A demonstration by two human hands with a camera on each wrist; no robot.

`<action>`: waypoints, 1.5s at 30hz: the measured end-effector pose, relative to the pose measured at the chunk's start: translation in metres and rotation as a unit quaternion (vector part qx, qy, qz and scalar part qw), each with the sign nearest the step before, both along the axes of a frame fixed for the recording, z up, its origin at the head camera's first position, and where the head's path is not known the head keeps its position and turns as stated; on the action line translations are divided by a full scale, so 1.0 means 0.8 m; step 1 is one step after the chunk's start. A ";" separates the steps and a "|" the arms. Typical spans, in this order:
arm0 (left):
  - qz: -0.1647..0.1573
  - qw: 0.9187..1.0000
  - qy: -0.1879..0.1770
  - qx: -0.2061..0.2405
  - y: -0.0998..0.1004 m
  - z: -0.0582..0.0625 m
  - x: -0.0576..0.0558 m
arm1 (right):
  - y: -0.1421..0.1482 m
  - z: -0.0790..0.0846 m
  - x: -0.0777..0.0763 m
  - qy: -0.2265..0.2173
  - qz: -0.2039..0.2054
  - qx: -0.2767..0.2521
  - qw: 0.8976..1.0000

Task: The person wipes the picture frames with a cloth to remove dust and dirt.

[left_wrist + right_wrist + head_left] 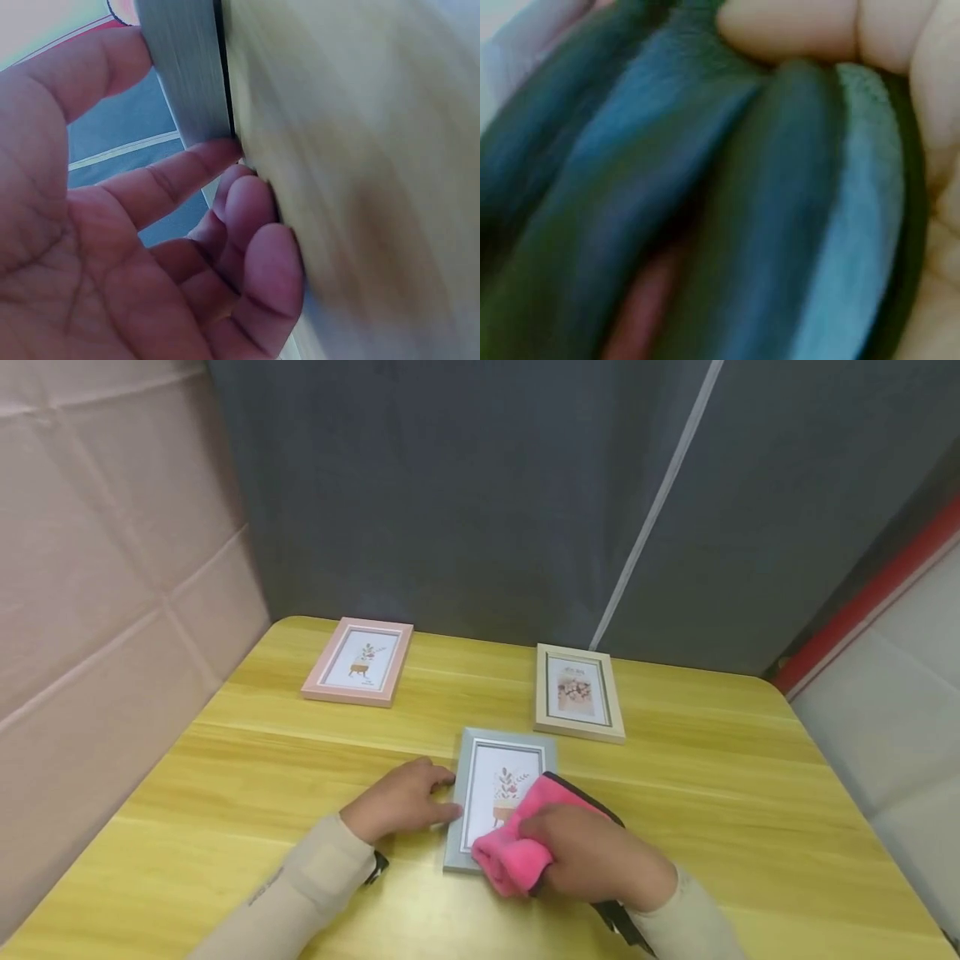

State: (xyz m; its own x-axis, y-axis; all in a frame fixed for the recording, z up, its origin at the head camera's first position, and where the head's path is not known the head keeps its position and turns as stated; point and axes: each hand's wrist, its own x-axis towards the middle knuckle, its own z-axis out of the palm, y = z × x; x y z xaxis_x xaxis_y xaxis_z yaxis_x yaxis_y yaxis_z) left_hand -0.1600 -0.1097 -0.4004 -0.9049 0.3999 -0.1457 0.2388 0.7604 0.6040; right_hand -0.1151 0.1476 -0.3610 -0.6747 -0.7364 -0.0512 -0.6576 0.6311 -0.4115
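Observation:
A grey-blue picture frame (pixel 455 827) with a plant print lies flat on the wooden table near me. My left hand (pixel 405 800) is at its left edge. In the left wrist view, the thumb and index fingertips touch the side of the frame (pixel 187 67), while the other fingers bend against the tabletop (pixel 360 180). My right hand (pixel 592 852) grips a bunched pink cloth (pixel 517 856) with a dark border, over the frame's lower right part, hiding that corner. Close up in the right wrist view, dark folds of the cloth (pixel 765 210) fill the palm.
Farther back on the table (pixel 712 793) lie a pink picture frame (pixel 315 687) at left and a cream picture frame (pixel 577 732) at right. A dark grey panel (pixel 420 493) rises behind the table, and a pale pink cloth wall (pixel 97 543) stands at left.

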 end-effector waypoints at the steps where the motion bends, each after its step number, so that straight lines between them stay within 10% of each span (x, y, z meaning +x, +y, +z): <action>1: 0.000 1.000 0.002 0.000 0.000 0.000 0.000 | -0.003 0.000 0.001 0.007 0.007 -0.008 1.000; 8: 0.002 1.000 0.004 -0.006 -0.001 0.001 0.000 | -0.032 -0.016 0.013 0.082 0.070 -0.018 0.994; 24: -0.004 1.000 0.002 -0.009 -0.002 0.002 -0.002 | -0.012 0.000 0.006 0.015 -0.037 0.042 0.998; 36: -0.006 1.000 0.004 -0.009 -0.002 -0.003 -0.003 | -0.044 -0.026 0.017 0.113 0.054 -0.001 0.992; 45: -0.008 1.000 0.008 -0.005 -0.001 -0.001 -0.001 | -0.033 -0.018 0.009 0.044 0.009 0.001 0.999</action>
State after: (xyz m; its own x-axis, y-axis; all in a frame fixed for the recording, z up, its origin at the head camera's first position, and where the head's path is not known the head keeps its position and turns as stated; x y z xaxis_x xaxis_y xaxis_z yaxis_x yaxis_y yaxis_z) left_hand -0.1610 -0.1108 -0.4012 -0.9008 0.4127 -0.1349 0.2608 0.7627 0.5918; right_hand -0.1077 0.1214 -0.3754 -0.6635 -0.7481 0.0075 -0.7025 0.6196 -0.3502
